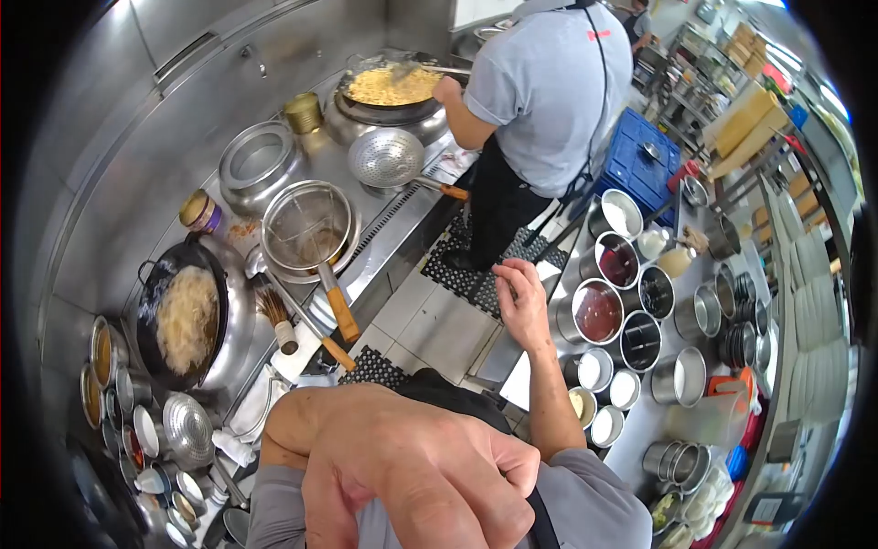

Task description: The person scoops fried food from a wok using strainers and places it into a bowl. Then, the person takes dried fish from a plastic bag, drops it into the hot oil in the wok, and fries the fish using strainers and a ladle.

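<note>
My left hand point(421, 467) is raised close to the camera and fills the bottom middle. Its thumb is apart from its bent fingers, the fingertips are partly hidden, and I see nothing held. Out over the aisle, my right hand point(521, 297) is empty, with its fingers loosely bent and apart. Nearest to it on the right counter is a pot of reddish-brown sauce point(596, 313). To my left, a wok point(149, 352) holds bubbling oil with pale food frying in it. A wire strainer point(306, 224) with a wooden handle rests on a round pot beside the wok.
A co-worker point(553, 101) stands ahead at another wok point(402, 114) of yellow food. A perforated skimmer point(386, 157) and a bamboo brush point(274, 316) lie along the stove. Seasoning containers point(146, 430) line the lower left. Several metal pots and a blue bin point(631, 156) are at right.
</note>
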